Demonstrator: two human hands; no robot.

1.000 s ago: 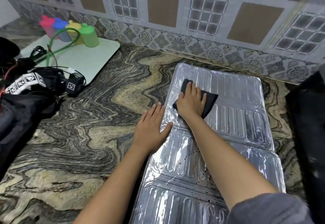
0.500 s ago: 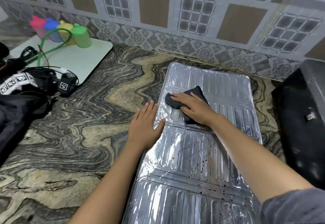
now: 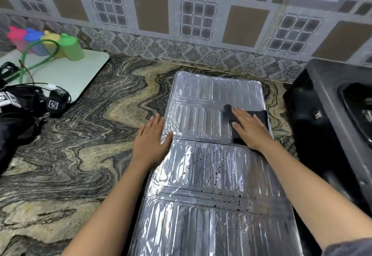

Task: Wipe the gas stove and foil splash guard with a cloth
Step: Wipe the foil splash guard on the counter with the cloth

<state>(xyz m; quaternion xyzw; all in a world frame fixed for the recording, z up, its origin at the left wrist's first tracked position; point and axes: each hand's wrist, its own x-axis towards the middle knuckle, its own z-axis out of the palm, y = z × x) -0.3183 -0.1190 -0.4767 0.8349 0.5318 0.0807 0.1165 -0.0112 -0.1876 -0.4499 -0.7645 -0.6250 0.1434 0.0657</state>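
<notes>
The foil splash guard (image 3: 209, 175) lies flat on the marble counter, ribbed and shiny, with dark and red specks across its middle and near panels. A black cloth (image 3: 259, 116) sits on the guard's far right part. My right hand (image 3: 248, 128) presses flat on the cloth with straight fingers. My left hand (image 3: 152, 140) rests flat at the guard's left edge, thumb on the foil, fingers on the counter. The black gas stove (image 3: 326, 119) stands at the right edge of the view, partly cut off.
A pale board (image 3: 66, 72) at the back left carries coloured plastic bottles (image 3: 72, 47) and a green hose. Black gear with tag markers (image 3: 53, 104) and dark fabric lie at the left. The tiled wall (image 3: 181, 24) runs along the back of the marble counter (image 3: 70, 155).
My right hand slid the cloth from the guard's left side across to its right edge. My left hand stayed at the left edge. The view shifted, showing more of the stove.
</notes>
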